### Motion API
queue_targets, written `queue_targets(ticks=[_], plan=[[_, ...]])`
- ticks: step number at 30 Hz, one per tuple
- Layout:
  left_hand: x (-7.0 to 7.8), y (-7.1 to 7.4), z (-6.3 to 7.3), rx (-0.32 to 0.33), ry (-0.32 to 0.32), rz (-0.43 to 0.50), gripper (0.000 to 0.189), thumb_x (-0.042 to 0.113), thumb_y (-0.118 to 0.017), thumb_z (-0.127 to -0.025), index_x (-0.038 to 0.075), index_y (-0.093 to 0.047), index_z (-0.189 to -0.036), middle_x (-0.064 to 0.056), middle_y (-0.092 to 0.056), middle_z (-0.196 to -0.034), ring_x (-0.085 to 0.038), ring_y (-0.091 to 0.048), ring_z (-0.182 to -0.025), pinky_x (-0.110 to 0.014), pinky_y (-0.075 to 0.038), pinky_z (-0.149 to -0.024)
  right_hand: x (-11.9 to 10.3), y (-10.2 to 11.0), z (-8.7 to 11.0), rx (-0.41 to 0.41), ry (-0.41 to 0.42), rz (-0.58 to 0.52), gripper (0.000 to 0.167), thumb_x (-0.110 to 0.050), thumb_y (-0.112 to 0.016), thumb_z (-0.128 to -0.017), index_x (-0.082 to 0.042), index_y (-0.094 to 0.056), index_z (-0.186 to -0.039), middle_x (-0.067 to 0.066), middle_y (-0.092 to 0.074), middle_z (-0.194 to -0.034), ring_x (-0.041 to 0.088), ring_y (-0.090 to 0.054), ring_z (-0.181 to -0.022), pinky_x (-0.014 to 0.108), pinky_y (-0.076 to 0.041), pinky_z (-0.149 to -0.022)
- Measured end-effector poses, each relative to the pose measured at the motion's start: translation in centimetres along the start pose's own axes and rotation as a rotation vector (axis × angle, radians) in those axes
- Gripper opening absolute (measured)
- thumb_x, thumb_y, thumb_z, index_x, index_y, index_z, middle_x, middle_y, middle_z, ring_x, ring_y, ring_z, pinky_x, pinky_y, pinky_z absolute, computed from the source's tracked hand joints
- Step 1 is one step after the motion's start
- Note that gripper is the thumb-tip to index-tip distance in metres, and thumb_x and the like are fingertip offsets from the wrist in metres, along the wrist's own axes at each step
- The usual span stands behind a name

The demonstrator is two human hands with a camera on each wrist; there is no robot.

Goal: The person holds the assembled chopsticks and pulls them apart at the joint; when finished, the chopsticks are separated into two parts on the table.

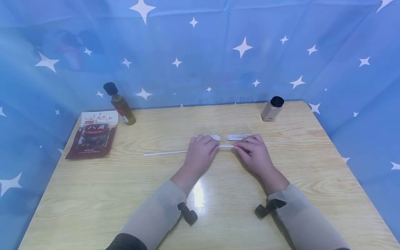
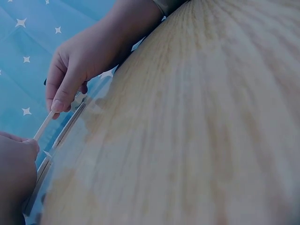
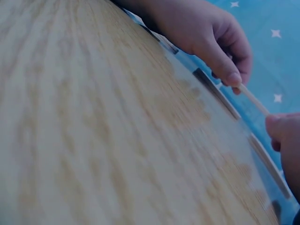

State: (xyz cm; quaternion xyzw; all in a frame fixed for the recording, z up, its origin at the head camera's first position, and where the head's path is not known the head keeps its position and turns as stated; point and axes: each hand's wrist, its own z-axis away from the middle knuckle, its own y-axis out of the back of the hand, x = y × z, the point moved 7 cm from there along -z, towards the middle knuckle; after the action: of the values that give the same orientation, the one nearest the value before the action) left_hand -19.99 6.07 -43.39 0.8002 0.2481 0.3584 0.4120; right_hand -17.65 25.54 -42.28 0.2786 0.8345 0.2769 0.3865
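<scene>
My left hand (image 1: pixel 201 152) and right hand (image 1: pixel 254 154) face each other over the middle of the table. Between their fingertips a thin white stick (image 1: pixel 226 146) runs level, pinched at both sides. Left of my left hand a white stick (image 1: pixel 164 153) sticks out; the hand hides whether it is the same one. Just behind the hands lie two groups of white sticks, a left group (image 1: pixel 215 138) and a right group (image 1: pixel 239 136), with a small gap between them. My hands partly cover both groups. In the right wrist view, thumb and fingers pinch the stick (image 3: pixel 253 99).
A reddish-brown spice packet (image 1: pixel 93 137) lies at the table's left side. Beside it stands a dark-capped oil bottle (image 1: pixel 123 110). A small black-capped jar (image 1: pixel 272 110) stands at the back right. A blue star-patterned curtain (image 1: pixel 206 52) borders the wooden table (image 1: pixel 93 198).
</scene>
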Motion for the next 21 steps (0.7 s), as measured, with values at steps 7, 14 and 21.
queue_targets(ticks=[7, 14, 21], plan=[[-0.1, 0.0, 0.0, 0.002, 0.017, 0.022, 0.015, 0.031, -0.067, -0.107, 0.024, -0.078, -0.115, 0.009, -0.075, -0.113, -0.016, -0.062, -0.105, -0.04, -0.045, -0.095, 0.5, -0.2, 0.0, -0.016, -0.022, -0.019, 0.012, -0.004, -0.087, -0.088, -0.008, -0.085, -0.1, 0.006, -0.079, -0.099, 0.029, -0.059, -0.1, 0.044, -0.042, -0.09], [-0.5, 0.8, 0.1, 0.063, 0.053, 0.085, 0.012, 0.024, -0.071, -0.105, 0.019, -0.08, -0.11, 0.006, -0.077, -0.109, -0.019, -0.063, -0.103, -0.043, -0.046, -0.095, 1.1, 0.1, -0.1, -0.011, -0.084, -0.035, 0.01, -0.005, -0.085, -0.09, -0.006, -0.085, -0.1, 0.008, -0.078, -0.098, 0.031, -0.06, -0.101, 0.045, -0.043, -0.091], [-0.8, 1.4, 0.5, 0.17, 0.053, 0.138, 0.006, 0.018, -0.077, -0.1, 0.017, -0.082, -0.104, 0.005, -0.078, -0.103, -0.019, -0.064, -0.1, -0.042, -0.046, -0.089, 1.9, 0.5, 0.1, 0.007, -0.146, -0.047, 0.01, -0.005, -0.085, -0.091, -0.007, -0.085, -0.101, 0.006, -0.077, -0.096, 0.028, -0.058, -0.102, 0.042, -0.043, -0.088]])
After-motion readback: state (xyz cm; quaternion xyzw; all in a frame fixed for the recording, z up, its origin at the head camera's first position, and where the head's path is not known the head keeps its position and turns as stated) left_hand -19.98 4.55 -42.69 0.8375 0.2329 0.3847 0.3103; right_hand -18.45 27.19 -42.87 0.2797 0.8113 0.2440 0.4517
